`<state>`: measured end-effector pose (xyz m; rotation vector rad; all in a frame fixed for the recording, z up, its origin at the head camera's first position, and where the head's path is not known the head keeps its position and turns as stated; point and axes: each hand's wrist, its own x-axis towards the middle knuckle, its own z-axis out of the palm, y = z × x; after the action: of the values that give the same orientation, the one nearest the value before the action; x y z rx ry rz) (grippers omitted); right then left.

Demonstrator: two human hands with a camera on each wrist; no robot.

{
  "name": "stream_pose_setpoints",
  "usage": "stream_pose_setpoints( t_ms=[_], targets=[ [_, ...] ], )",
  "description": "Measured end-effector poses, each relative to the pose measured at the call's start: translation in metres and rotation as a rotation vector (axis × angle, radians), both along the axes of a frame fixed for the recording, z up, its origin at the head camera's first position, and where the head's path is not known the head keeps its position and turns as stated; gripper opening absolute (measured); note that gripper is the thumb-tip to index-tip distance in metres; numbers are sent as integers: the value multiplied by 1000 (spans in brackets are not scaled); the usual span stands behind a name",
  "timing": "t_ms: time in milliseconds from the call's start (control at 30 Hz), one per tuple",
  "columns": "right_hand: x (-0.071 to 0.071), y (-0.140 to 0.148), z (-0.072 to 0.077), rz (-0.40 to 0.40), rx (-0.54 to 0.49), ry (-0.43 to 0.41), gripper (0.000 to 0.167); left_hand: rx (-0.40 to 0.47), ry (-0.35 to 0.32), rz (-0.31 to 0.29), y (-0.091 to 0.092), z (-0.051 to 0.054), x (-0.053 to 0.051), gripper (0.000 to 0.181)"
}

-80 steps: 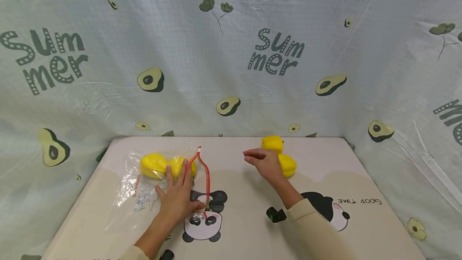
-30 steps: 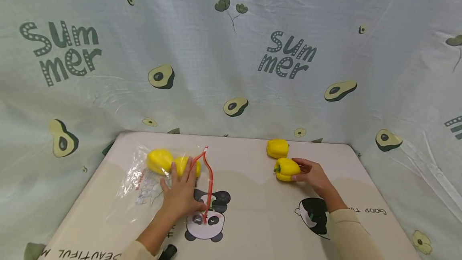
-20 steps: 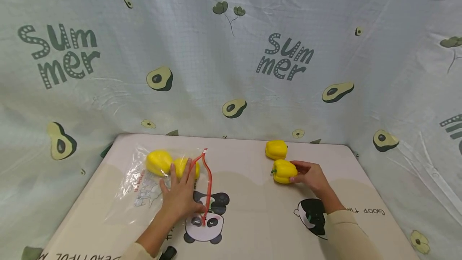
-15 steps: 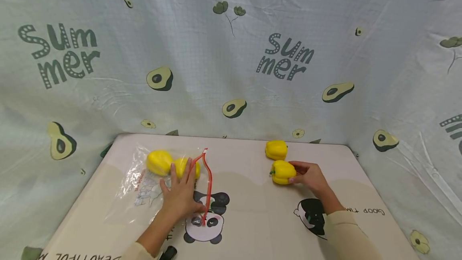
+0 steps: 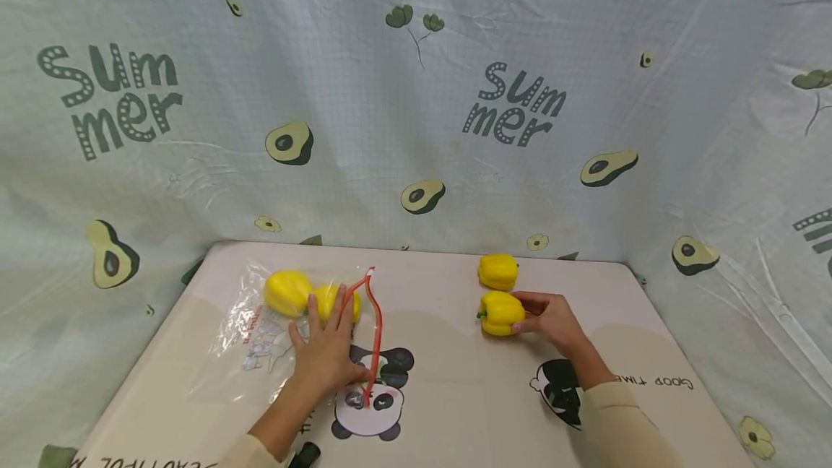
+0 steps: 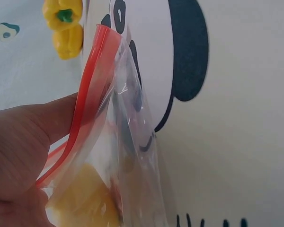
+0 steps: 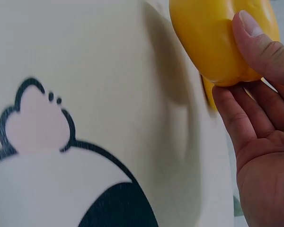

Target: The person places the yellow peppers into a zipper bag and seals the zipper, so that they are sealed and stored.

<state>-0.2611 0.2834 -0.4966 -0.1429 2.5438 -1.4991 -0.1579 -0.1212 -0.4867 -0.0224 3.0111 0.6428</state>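
Most of the left hand (image 5: 323, 356), nearest on my feed, lies over the right side of the clear zip bag (image 5: 224, 352), my landmark; its fingers are spread and straight, with the thumb against the red zip edge (image 5: 378, 331) and the mouth gaping. The film looks thin, limp and slippery; I'd trust the stiffer zip edge for a hold. Inside, toward the bag's far end, sit two yellow rounded pieces (image 5: 287, 293), likely peppers, the right one partly under the fingers. Well right of the bag, the right hand (image 5: 551, 323) grips a yellow pepper (image 5: 499, 314) by its blunt end, thumb one side, fingers the other, stem pointing bagward. I judge it light and firm but slick, best cupped round the wide body, not the stem. Just beyond it, also right of the bag, a second pepper (image 5: 498, 271) rests on the table (image 5: 442, 352).
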Motion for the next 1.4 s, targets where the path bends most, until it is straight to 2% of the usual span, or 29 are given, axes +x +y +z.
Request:
stream_pose_setpoints(
  t_ms=[400, 700, 1067, 1233, 1400],
  targets=[
    [0, -17, 8, 35, -67, -10, 68, -5, 29, 10, 0, 2, 0, 138],
    [3, -26, 14, 60, -59, 9, 65, -7, 34, 13, 0, 3, -3, 137],
    [10, -37, 7, 81, -127, -35, 65, -5, 26, 7, -1, 1, 1, 137],
    [14, -42, 7, 120, -141, -19, 67, -7, 46, 2, -2, -1, 1, 138],
    [16, -46, 8, 152, -149, -9, 67, -6, 29, 0, -1, -2, -1, 139]
  ],
)
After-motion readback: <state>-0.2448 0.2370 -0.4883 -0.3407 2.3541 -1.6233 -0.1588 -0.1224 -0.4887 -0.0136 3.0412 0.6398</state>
